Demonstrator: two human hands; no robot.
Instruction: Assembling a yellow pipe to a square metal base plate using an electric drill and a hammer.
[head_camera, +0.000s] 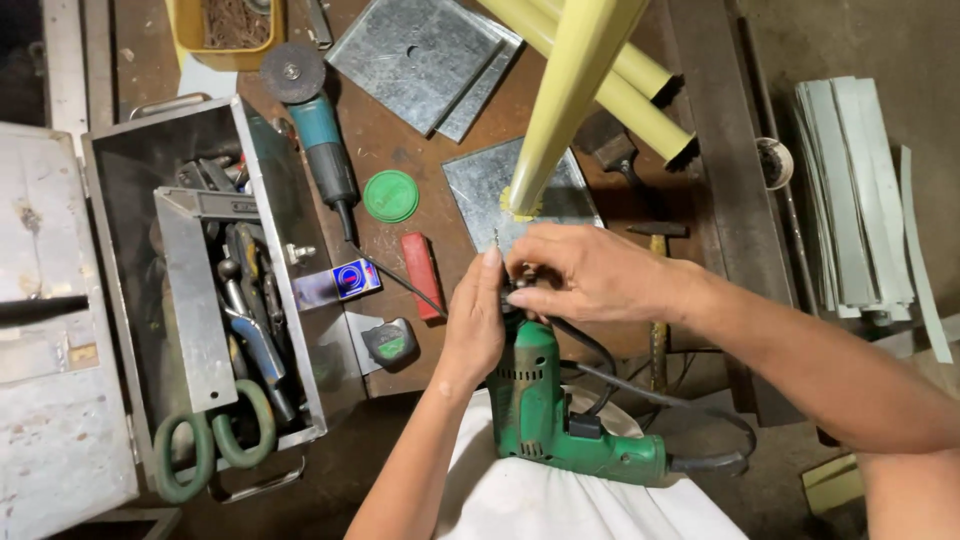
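Fig.: green electric drill (545, 410) upright in lap, centre frame. Left hand (475, 320) wraps the chuck; right hand (585, 272) pinches at the chuck w/ thin bit (497, 240) protruding at 12 o'clock. Bit seated, tightening apparently unfinished. Open toolbox (215, 290) at 9 o'clock.

Both forearms reach in from bottom edge, bare. Left hand (474, 325) upright, palm facing right, fingers (490, 262) extended up. Right hand (590, 275) comes from right, fingers (522, 297) curled, pinching, touching left hand.
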